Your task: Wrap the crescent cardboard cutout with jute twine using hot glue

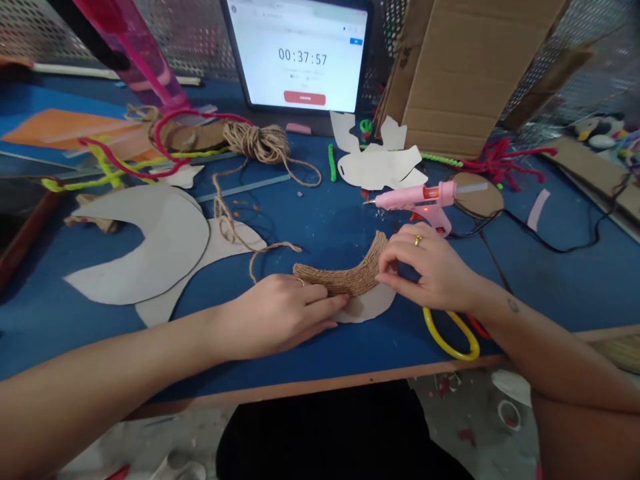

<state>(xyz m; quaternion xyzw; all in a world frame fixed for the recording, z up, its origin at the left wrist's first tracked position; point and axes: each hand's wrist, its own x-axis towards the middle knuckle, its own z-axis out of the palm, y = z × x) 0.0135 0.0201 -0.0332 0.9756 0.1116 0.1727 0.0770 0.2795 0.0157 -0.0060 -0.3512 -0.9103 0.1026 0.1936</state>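
Observation:
A crescent-shaped card piece (367,305) lies near the table's front edge, its upper part covered by curved rows of brown twine (345,280). My left hand (280,310) rests flat over the left part of the piece, its fingers stretched across the twine. At the right end of the twine rows, my right hand (425,263) has thumb and index finger pinched together; whatever is between the fingertips is too small to make out. A loose twine end (280,247) lies left of the piece, leading toward a twine bundle (257,141) farther back.
Behind my right hand lies a pink glue gun (415,199) with a black cable. Yellow-handled scissors (453,340) sit below that hand. Grey card shapes (170,233) are at left, white cutouts (380,167) behind. A tablet (303,57) and cardboard (480,73) stand at the back.

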